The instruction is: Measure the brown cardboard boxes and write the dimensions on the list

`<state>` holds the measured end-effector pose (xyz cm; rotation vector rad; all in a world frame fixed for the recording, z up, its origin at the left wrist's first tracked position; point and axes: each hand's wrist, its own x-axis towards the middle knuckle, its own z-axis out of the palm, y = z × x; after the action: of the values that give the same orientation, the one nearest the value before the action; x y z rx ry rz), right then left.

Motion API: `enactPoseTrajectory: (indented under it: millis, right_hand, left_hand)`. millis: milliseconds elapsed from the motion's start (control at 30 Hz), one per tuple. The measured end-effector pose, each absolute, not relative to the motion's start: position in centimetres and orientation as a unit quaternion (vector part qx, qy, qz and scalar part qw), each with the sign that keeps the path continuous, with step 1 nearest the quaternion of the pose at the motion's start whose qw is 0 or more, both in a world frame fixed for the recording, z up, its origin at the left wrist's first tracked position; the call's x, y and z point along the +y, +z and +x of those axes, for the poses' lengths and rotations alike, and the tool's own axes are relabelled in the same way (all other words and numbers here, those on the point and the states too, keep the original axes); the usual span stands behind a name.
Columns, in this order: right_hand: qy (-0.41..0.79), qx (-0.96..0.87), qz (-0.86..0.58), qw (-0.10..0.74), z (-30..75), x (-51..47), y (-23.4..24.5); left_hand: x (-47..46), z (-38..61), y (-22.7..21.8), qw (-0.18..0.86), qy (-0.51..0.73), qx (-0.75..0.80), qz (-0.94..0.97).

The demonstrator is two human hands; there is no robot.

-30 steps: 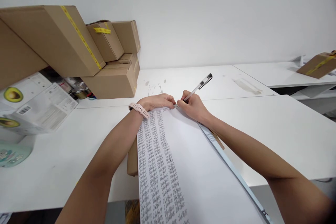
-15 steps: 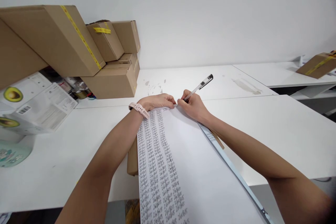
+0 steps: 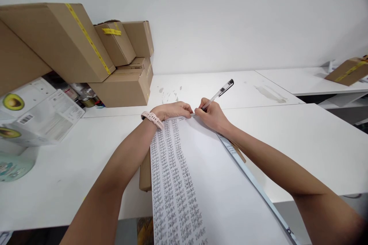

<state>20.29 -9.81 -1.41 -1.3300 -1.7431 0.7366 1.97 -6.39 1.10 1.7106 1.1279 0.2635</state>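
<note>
A long white sheet of paper [image 3: 224,183] slopes toward me, its left part filled with columns of repeated handwritten characters. My left hand [image 3: 174,110], with a pink band at the wrist, lies at the top edge of the sheet. Its fingers are bent and close together, holding the paper there; part of the grip is hidden. Close beside it, my right hand [image 3: 212,115] is closed around a clear pen with a black cap on its rear end [image 3: 221,91]. The pen's tip is at the paper near the top, mostly hidden by my fingers. Under the sheet shows a light-blue board or folder [image 3: 244,168].
Cardboard boxes [image 3: 120,88] are stacked at the back left, beside a white carton with avocado pictures [image 3: 51,118]. A mint-green container [image 3: 14,166] stands at the left edge. Brown cardboard [image 3: 145,172] pokes out beneath the paper. Another box [image 3: 346,72] sits far right on the white tabletop [image 3: 310,145].
The pen has tilted very slightly and its tip has shifted a little at the top of the sheet. My left hand stays in place.
</note>
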Motion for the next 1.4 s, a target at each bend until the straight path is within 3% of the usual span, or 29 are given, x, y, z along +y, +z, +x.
enactPoseTrajectory:
  millis: [1400]
  right_hand:
    - [0.279,-0.682,-0.537,0.411,20.44,-9.77,-1.1]
  left_hand:
    - [-6.28,1.81,1.23,0.518,0.093,0.454,0.719]
